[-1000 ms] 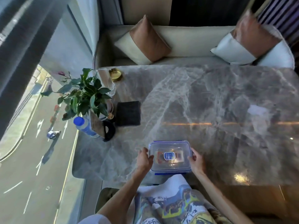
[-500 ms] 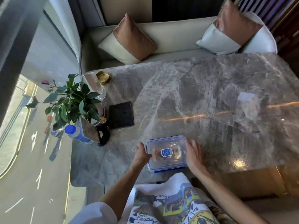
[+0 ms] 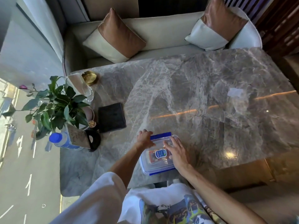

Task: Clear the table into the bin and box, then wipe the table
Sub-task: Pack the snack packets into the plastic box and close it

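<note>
A clear plastic box [image 3: 157,167] with blue clips and a closed lid stands at the near edge of the marble table [image 3: 194,88]. Through the lid I see orange items and a blue-and-white label. My left hand [image 3: 144,138] is at the box's far left corner, its fingers curled over the far blue clip. On top of the lid lies my right hand [image 3: 177,152], fingers spread and fairly straight, pressing down near the far right side.
A dark folded cloth [image 3: 111,117] lies left of centre. Along the left edge stand a potted plant [image 3: 55,107], a blue-capped bottle [image 3: 59,139], a glass [image 3: 87,91] and a gold dish [image 3: 89,75]. A sofa with cushions [image 3: 116,38] runs behind the table.
My hands left the box's left and right sides. The left one went to the far left corner, the right one onto the lid. The far blue clip now shows.
</note>
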`<state>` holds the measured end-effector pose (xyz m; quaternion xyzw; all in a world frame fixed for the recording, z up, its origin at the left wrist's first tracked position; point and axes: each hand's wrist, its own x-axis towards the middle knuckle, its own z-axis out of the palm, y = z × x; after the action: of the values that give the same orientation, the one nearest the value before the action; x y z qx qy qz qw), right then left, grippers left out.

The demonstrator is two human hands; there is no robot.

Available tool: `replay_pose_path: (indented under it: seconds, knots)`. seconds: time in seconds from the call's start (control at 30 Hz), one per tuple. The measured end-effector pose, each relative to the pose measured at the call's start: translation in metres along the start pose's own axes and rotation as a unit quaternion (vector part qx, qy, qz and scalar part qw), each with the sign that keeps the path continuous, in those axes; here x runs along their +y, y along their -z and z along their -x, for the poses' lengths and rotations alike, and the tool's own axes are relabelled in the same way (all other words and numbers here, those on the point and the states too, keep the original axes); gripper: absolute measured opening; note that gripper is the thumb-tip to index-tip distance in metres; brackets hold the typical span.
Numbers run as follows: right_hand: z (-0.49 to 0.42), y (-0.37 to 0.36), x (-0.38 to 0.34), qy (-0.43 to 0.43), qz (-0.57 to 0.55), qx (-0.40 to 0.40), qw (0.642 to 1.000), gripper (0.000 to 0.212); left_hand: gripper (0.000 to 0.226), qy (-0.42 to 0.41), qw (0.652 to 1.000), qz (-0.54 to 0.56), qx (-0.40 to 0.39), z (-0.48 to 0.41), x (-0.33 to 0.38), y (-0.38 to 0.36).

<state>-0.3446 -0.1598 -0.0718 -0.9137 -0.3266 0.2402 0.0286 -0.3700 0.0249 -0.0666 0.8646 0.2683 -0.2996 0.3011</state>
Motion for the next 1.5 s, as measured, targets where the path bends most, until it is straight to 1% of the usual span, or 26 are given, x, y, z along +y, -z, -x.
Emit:
replay_pose_path:
  seconds: [0.1,0.23,0.37,0.43,0.53,0.63,0.7,0.73,0.77,0.8,0.87,0.9,0.93,0.97,1.03,1.07,1.13,1.2,1.23,1.3,1.37,1.4,1.43,1.47,1.5]
  knots:
    - [0.001,0.002,0.000,-0.002,0.001,0.000,1.000,0.073,0.047,-0.036,0.996,-0.034,0.068,0.005,0.000,-0.011]
    - [0.004,0.002,0.000,-0.015,-0.006,-0.007,1.000,0.072,0.042,-0.044,0.991,-0.044,0.120,0.007,-0.001,-0.022]
    - [0.004,0.009,0.003,-0.010,-0.026,-0.016,0.999,0.073,0.039,-0.047,0.986,-0.076,0.139,0.014,0.004,-0.024]
    - [0.009,0.010,0.008,0.006,-0.069,-0.007,0.998,0.077,0.039,-0.060,0.984,-0.086,0.147,0.020,0.003,-0.030]
    - [0.020,0.007,0.017,0.008,-0.120,0.016,0.993,0.083,0.038,-0.061,0.983,-0.069,0.159,0.025,-0.002,-0.038]
    - [0.021,0.009,0.016,-0.027,-0.148,0.010,0.989,0.091,0.036,-0.058,0.983,-0.052,0.166,0.027,-0.004,-0.039]
    - [0.019,0.012,0.012,-0.076,-0.202,0.014,0.976,0.097,0.035,-0.062,0.983,-0.040,0.167,0.026,-0.002,-0.035]
    - [0.021,0.012,0.012,-0.119,-0.254,0.013,0.960,0.100,0.034,-0.067,0.983,-0.038,0.167,0.026,-0.004,-0.035]
    - [0.023,0.009,0.014,-0.178,-0.323,0.006,0.929,0.103,0.033,-0.075,0.982,-0.039,0.169,0.025,-0.006,-0.035]
    - [0.028,0.005,0.017,-0.243,-0.399,-0.013,0.884,0.104,0.032,-0.083,0.981,-0.043,0.171,0.025,-0.006,-0.034]
    - [0.039,-0.004,0.023,-0.348,-0.549,-0.079,0.756,0.099,0.032,-0.096,0.978,-0.046,0.181,0.027,-0.006,-0.033]
    - [0.043,-0.009,0.025,-0.374,-0.601,-0.107,0.698,0.093,0.034,-0.103,0.975,-0.055,0.191,0.028,-0.005,-0.033]
    - [0.046,-0.014,0.027,-0.383,-0.636,-0.121,0.659,0.087,0.038,-0.113,0.971,-0.075,0.198,0.031,-0.005,-0.037]
    - [0.048,-0.018,0.029,-0.381,-0.650,-0.122,0.646,0.082,0.043,-0.128,0.966,-0.096,0.205,0.036,-0.005,-0.042]
    - [0.048,-0.025,0.031,-0.376,-0.649,-0.111,0.652,0.078,0.056,-0.173,0.955,-0.112,0.215,0.051,-0.007,-0.057]
    - [0.048,-0.026,0.030,-0.375,-0.646,-0.110,0.656,0.078,0.058,-0.195,0.952,-0.111,0.206,0.061,-0.011,-0.066]
    - [0.050,-0.026,0.030,-0.377,-0.642,-0.116,0.658,0.080,0.061,-0.229,0.951,-0.133,0.157,0.074,-0.025,-0.089]
    - [0.051,-0.024,0.030,-0.382,-0.642,-0.113,0.655,0.077,0.074,-0.233,0.952,-0.169,0.103,0.081,-0.041,-0.107]
    - [0.052,-0.024,0.029,-0.385,-0.644,-0.102,0.653,0.075,0.082,-0.235,0.950,-0.182,0.091,0.080,-0.046,-0.111]
    - [0.053,-0.025,0.025,-0.391,-0.640,-0.074,0.657,0.070,0.095,-0.244,0.944,-0.207,0.084,0.078,-0.050,-0.115]
    - [0.054,-0.029,0.022,-0.390,-0.635,-0.054,0.665,0.074,0.099,-0.246,0.938,-0.231,0.080,0.077,-0.051,-0.117]
    - [0.055,-0.030,0.021,-0.380,-0.627,-0.048,0.678,0.080,0.099,-0.245,0.936,-0.239,0.082,0.077,-0.051,-0.118]
    - [0.056,-0.033,0.021,-0.365,-0.601,-0.038,0.710,0.090,0.097,-0.242,0.936,-0.243,0.084,0.076,-0.052,-0.119]
    - [0.056,-0.036,0.023,-0.335,-0.548,-0.023,0.766,0.097,0.095,-0.240,0.936,-0.244,0.086,0.076,-0.052,-0.119]
    - [0.058,-0.038,0.028,-0.280,-0.473,-0.006,0.835,0.102,0.093,-0.239,0.936,-0.243,0.087,0.075,-0.052,-0.119]
